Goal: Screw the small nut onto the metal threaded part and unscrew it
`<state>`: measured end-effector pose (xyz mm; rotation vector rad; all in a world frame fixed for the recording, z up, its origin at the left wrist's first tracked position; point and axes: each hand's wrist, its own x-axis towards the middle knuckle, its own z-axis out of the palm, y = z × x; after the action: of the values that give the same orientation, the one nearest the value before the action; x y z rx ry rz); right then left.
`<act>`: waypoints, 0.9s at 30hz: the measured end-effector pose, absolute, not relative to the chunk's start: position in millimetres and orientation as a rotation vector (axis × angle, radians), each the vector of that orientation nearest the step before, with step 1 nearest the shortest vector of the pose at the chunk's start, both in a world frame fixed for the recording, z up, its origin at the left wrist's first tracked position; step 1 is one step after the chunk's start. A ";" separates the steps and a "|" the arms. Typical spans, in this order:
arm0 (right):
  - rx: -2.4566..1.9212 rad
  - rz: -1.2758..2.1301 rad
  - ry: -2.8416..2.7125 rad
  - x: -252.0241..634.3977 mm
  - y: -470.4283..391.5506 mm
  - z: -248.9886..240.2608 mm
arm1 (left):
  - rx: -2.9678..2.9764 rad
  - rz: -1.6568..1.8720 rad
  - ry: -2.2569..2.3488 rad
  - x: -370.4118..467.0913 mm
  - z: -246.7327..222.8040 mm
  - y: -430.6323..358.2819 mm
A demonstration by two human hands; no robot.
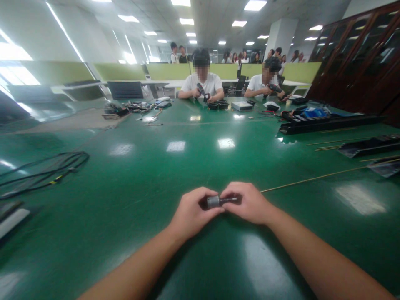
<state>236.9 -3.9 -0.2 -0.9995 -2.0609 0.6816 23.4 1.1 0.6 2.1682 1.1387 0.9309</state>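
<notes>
left hand [189, 211] and right hand [248, 203] are gripping a metal part [213, 202]; cables [57, 179] are lying left of it, a thin rod [314, 179] is running to its right.

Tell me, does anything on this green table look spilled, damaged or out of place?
No spill or plain damage shows. One long, thin, brass-coloured rod looks slightly odd: it juts across the glossy green tabletop toward the right hand. Near the left edge, loose dark cables lie in untidy loops.
</notes>
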 end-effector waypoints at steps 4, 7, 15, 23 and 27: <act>-0.996 0.685 -2.064 237.5 -3.9 0.0 | 2.172 0.924 1.140 22.7 0.2 1.1; -0.996 0.684 -2.065 237.2 -4.0 0.4 | 2.177 0.929 1.132 22.9 0.1 1.1; -1.000 0.689 -2.073 237.2 -4.5 2.6 | 2.194 0.930 1.132 24.0 1.6 0.5; -1.003 0.680 -2.084 237.9 -3.8 2.3 | 2.177 0.927 1.143 23.5 0.6 0.5; -1.005 0.674 -2.087 238.4 -3.2 2.1 | 2.165 0.928 1.154 23.6 1.5 0.1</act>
<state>238.4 -3.2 2.1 -1.0049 -2.0866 0.6739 23.6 0.1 1.5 2.1651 1.1542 0.9283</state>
